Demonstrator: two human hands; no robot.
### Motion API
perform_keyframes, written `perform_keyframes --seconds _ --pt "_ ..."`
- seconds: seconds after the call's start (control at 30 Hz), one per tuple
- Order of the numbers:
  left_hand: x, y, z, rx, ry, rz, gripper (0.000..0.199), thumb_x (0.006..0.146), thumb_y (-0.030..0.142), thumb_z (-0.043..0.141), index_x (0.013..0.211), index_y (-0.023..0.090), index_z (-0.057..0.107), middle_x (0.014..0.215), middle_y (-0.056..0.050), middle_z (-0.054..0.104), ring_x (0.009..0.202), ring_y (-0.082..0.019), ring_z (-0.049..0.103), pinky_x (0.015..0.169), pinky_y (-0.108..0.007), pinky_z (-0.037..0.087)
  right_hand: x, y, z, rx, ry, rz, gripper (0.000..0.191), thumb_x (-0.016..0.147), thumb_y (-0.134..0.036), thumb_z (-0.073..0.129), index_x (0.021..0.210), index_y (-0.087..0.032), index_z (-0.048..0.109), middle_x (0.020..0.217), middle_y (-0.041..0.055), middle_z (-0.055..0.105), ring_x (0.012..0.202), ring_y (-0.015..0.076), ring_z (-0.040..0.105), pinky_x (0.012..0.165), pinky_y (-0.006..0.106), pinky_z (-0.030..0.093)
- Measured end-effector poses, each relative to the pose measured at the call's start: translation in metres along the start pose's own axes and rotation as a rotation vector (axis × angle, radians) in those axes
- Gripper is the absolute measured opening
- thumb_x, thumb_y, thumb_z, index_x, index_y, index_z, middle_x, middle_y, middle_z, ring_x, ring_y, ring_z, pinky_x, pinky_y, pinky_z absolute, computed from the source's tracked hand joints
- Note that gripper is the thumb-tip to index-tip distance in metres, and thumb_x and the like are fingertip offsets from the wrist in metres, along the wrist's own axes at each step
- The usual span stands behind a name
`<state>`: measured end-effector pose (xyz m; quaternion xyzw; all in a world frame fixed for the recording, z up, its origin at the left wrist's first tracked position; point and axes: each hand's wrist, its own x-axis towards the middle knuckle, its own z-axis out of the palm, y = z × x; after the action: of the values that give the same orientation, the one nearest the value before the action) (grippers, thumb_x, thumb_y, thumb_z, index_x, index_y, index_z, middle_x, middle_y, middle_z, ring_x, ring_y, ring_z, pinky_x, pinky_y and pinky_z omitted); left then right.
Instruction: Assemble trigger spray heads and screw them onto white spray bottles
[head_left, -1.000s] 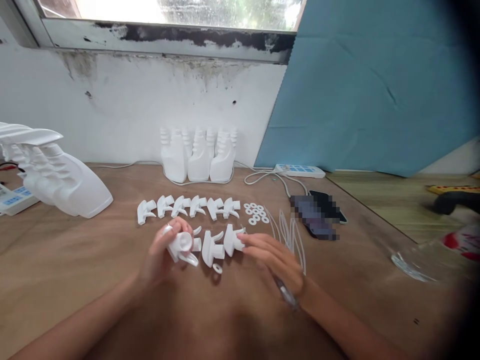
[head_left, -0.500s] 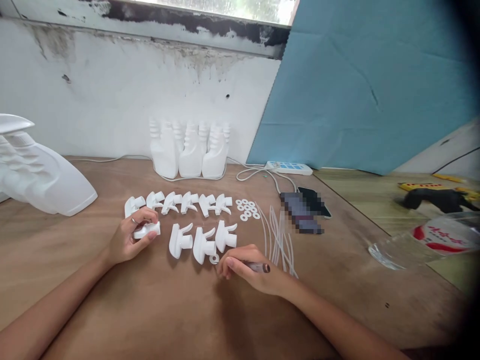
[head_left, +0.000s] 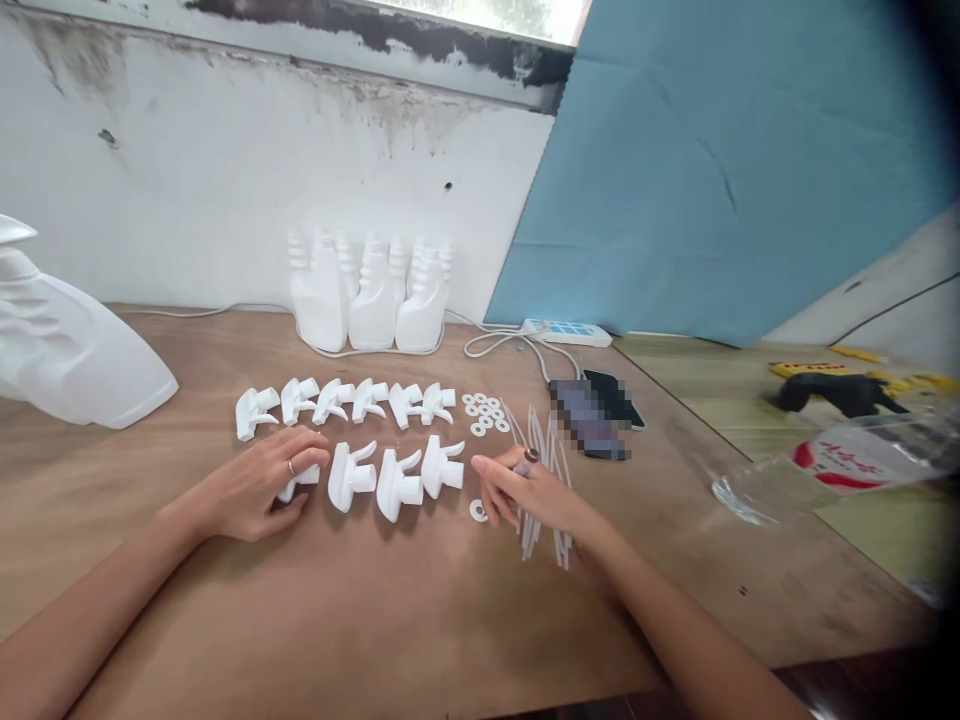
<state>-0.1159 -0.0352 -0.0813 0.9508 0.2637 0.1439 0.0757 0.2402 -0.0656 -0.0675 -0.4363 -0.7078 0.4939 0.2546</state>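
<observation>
My left hand (head_left: 259,480), wearing a ring, is closed over a white trigger sprayer head (head_left: 305,478) lying on the table, mostly covered by its fingers. To its right lie three more trigger sprayer heads (head_left: 398,488), and a row of several others (head_left: 370,399) lies behind. In my closed right hand (head_left: 529,490) is a brownish pen-like tool (head_left: 525,463); its tip is hidden. Beside those fingertips a single white ring washer (head_left: 478,511) is seen. Thin clear tubes (head_left: 564,500) lie partly under the right hand, and a cluster of small washers (head_left: 486,412) sits behind it.
White spray bottles (head_left: 371,310) stand by the wall, more (head_left: 90,350) at the left. A power strip (head_left: 568,332) with cable and two phones (head_left: 592,418) lie back right. A clear bottle with a red label (head_left: 840,465) and a black tool (head_left: 832,395) are further right.
My right hand has moved right, over the tubes, and the single washer has shifted right, away from the middle sprayer head. My left hand has turned more palm-down over its sprayer head.
</observation>
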Motion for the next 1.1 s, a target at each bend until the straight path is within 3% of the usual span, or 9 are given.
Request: perform_keyframes --seconds 0.2,0.33,0.63,0.83,1.1 --pt "0.002 0.003 0.001 -0.031 0.011 -0.015 0.034 0.08 0.008 0.049 0.111 0.021 0.045 0.117 -0.011 0.053 0.111 -0.025 0.049 0.094 -0.041 0.042 0.007 0.016 -0.029 0.039 0.184 0.087 0.064 0.091 -0.055 0.043 0.039 -0.018 0.045 0.041 0.0036 0.057 0.033 0.0077 0.044 0.043 0.024 0.032" --pt "0.002 0.001 0.007 -0.024 0.069 -0.056 0.032 0.083 0.009 0.047 0.112 0.021 0.044 0.119 -0.01 0.052 0.114 -0.024 0.049 0.096 -0.041 0.042 0.014 0.029 -0.043 0.066 0.309 0.071 0.062 0.086 -0.061 0.046 0.041 -0.018 0.046 0.049 0.0059 0.062 0.033 0.0082 0.045 0.039 0.024 0.026" --pt "0.004 -0.001 0.014 -0.122 0.143 -0.157 0.032 0.088 0.018 0.044 0.119 0.024 0.042 0.123 -0.009 0.05 0.119 -0.026 0.045 0.099 -0.043 0.042 0.022 0.045 -0.055 0.076 0.547 -0.012 0.06 0.084 -0.062 0.051 0.044 -0.018 0.05 0.052 0.0052 0.064 0.037 0.01 0.049 0.04 0.025 0.031" --pt "0.007 0.003 0.021 -0.16 0.228 -0.222 0.027 0.092 0.027 0.043 0.119 0.025 0.047 0.123 -0.008 0.051 0.121 -0.027 0.043 0.1 -0.044 0.042 0.023 0.045 -0.054 0.117 0.569 -0.069 0.056 0.082 -0.064 0.054 0.051 -0.018 0.056 0.069 0.0071 0.069 0.05 0.0133 0.057 0.047 0.026 0.042" --pt "0.009 0.005 0.025 -0.152 0.265 -0.292 0.025 0.094 0.032 0.043 0.117 0.026 0.05 0.126 -0.008 0.05 0.123 -0.027 0.04 0.102 -0.047 0.039 0.027 0.049 -0.049 0.155 0.522 -0.052 0.059 0.081 -0.066 0.055 0.048 -0.016 0.055 0.063 0.0077 0.067 0.045 0.0118 0.055 0.043 0.025 0.04"
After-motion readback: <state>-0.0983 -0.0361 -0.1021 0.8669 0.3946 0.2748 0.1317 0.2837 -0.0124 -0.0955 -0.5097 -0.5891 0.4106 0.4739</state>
